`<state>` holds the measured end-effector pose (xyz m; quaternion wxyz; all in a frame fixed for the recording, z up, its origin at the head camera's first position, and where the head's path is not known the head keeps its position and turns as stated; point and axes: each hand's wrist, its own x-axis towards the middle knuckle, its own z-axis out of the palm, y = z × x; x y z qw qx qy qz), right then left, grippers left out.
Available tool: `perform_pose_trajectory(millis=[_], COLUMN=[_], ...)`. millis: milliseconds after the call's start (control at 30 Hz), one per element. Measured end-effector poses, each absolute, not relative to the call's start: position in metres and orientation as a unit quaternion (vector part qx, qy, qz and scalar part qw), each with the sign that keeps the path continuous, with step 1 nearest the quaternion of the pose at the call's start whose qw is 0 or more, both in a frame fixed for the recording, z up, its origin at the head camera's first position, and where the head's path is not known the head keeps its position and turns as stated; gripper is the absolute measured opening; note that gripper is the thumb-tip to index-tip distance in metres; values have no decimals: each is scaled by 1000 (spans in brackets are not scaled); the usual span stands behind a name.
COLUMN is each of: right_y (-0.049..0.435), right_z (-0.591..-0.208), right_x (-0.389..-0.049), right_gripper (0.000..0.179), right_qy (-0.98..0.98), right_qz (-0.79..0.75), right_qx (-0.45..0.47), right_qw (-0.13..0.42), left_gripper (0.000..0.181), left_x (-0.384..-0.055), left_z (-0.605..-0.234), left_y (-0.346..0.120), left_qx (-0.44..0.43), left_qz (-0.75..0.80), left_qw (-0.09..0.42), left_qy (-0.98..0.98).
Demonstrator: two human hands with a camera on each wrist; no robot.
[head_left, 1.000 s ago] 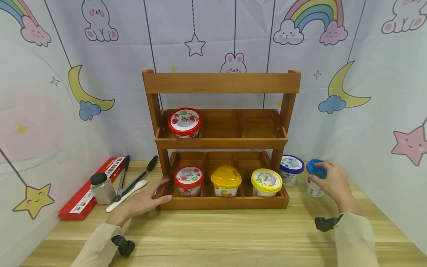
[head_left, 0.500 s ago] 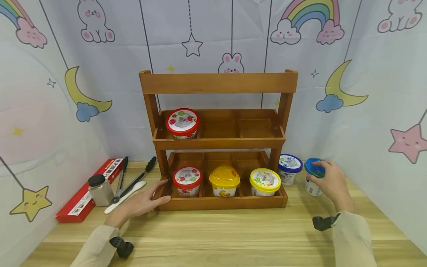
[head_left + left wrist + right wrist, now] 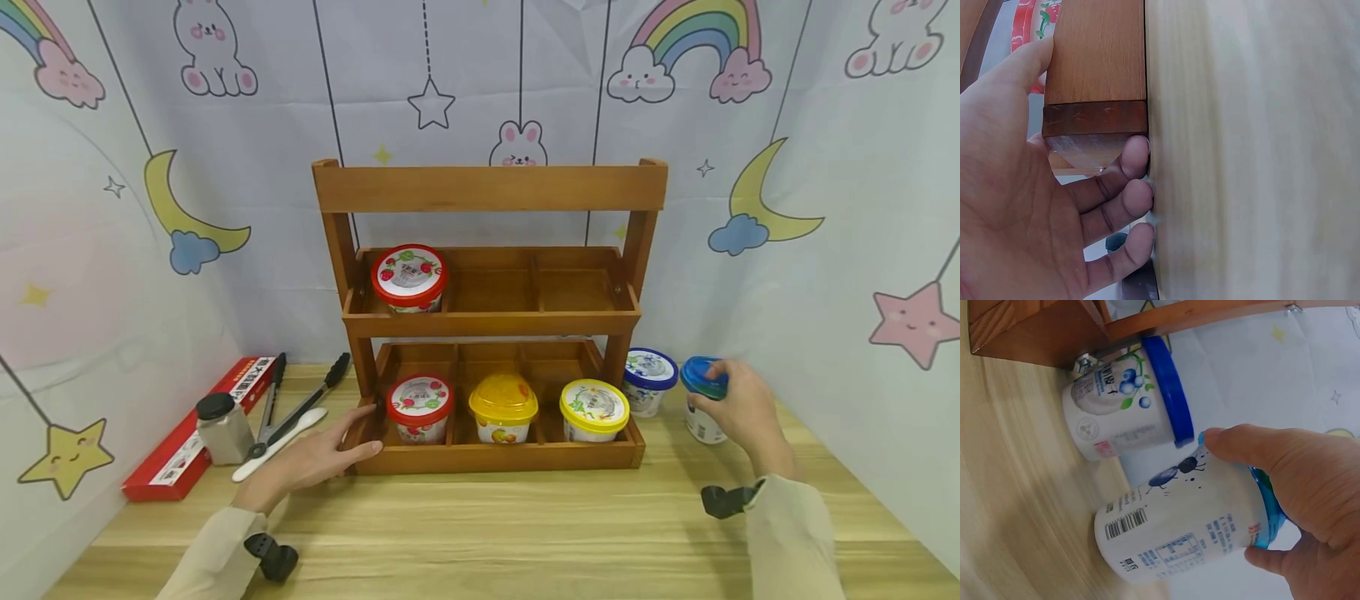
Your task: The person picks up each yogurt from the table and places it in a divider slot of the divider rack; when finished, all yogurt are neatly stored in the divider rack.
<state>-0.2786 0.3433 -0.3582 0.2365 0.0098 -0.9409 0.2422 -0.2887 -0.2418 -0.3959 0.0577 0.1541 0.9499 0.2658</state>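
In the head view, my left hand [image 3: 318, 454] is at the left front corner of a two-tier wooden rack [image 3: 491, 458]. Thumb and curled fingers grip that corner in the left wrist view, fingertips close to the tabletop. Over on the right, my right hand [image 3: 746, 408] holds a tall white yogurt cup [image 3: 1172, 519] by its light-blue lid [image 3: 701, 377]. Whether the cup's base touches the table is hard to tell. Just left of it stands a shorter cup with a dark-blue lid [image 3: 651, 369] and printed blueberries, beside the rack.
A red-lidded cup [image 3: 409, 277] sits in the upper tier's left compartment. Below are a red-lidded cup [image 3: 420, 408], a yellow domed cup [image 3: 503, 407] and a yellow-lidded cup [image 3: 595, 410]. Left lie a red box [image 3: 202, 433], a black-capped jar [image 3: 225, 429], tongs [image 3: 300, 408] and a white spoon [image 3: 279, 446].
The head view has shifted slightly. Both hands keep their places, the left at the rack's corner and the right on the light-blue-lidded cup.
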Motion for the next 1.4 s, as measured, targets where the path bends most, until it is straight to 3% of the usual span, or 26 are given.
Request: perform_pose_trajectory(millis=[300, 767, 1400], right_y=[342, 325, 301], right_z=[-346, -321, -277], right_x=[-277, -267, -243], right_gripper=[41, 43, 46], right_qy=[-944, -932, -881], right_qz=[246, 256, 251], right_qx=[3, 20, 99], right_qw=[221, 255, 388], left_gripper=[76, 77, 77], left_x=[-291, -288, -289], left_z=[-397, -396, -396], left_y=[-242, -242, -242], left_qx=[147, 145, 147], left_qz=[266, 271, 279], left_qw=[64, 63, 67], left_qy=[950, 949, 947])
